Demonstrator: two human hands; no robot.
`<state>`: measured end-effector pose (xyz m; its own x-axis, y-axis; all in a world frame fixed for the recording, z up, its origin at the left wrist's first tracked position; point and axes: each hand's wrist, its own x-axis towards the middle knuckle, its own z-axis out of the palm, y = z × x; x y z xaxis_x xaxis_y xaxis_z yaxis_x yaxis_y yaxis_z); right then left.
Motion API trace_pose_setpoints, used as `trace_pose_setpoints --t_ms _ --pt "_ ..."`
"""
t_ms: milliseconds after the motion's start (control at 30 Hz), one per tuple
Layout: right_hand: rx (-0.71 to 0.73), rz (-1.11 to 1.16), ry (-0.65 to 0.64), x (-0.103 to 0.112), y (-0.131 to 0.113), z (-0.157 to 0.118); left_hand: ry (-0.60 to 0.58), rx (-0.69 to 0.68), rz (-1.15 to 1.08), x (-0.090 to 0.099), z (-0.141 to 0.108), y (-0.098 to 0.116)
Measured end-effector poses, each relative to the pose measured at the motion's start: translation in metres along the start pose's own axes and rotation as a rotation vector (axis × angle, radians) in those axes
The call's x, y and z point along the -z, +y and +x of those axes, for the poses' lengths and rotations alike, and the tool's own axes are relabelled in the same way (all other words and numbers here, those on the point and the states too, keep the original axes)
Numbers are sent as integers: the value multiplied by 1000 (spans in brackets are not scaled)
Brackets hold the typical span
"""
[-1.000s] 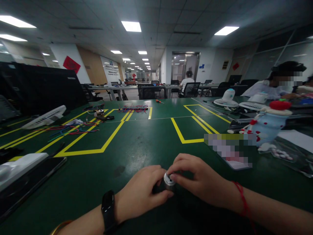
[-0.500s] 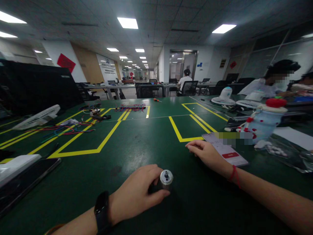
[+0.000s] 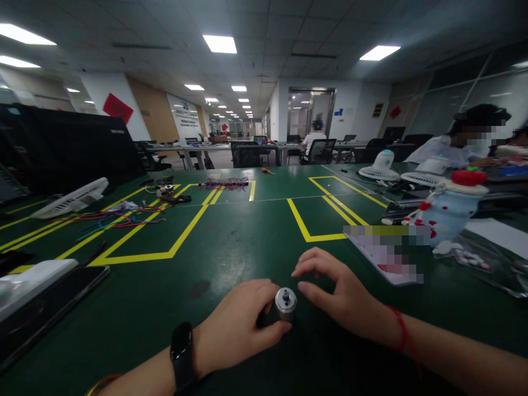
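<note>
L hand point(image 3: 241, 318) grips short silver metal cylinder point(image 3: 286, 305), fingers closed round its L side; cylinder upright, on or just above dark green tabletop point(image 3: 231, 231), can't tell which. R hand point(image 3: 300, 279) holds nil: thumb & fingertips parted, just beside cylinder, not touching. Flat pale phone w/ red patch point(image 3: 385, 258) lies beyond R hand, to its R.

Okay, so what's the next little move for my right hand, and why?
Probably ease your right hand left until its thumb and fingertips meet the small post on the cylinder. Your left hand grips the cylinder upright, while the right is empty, just beside it, thumb and fingers parted.
</note>
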<state>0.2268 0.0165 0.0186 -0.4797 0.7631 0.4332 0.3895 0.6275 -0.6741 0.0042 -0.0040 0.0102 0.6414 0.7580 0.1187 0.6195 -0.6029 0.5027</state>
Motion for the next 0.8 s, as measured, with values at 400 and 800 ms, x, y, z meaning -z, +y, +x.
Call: trace_pose_setpoints --t_ms 400,800 --pt "-110 -40 -196 5 9 -11 12 12 -10 -3 -2 -4" --pt "-179 87 -157 11 9 -11 -1 25 -15 -5 -2 -7"
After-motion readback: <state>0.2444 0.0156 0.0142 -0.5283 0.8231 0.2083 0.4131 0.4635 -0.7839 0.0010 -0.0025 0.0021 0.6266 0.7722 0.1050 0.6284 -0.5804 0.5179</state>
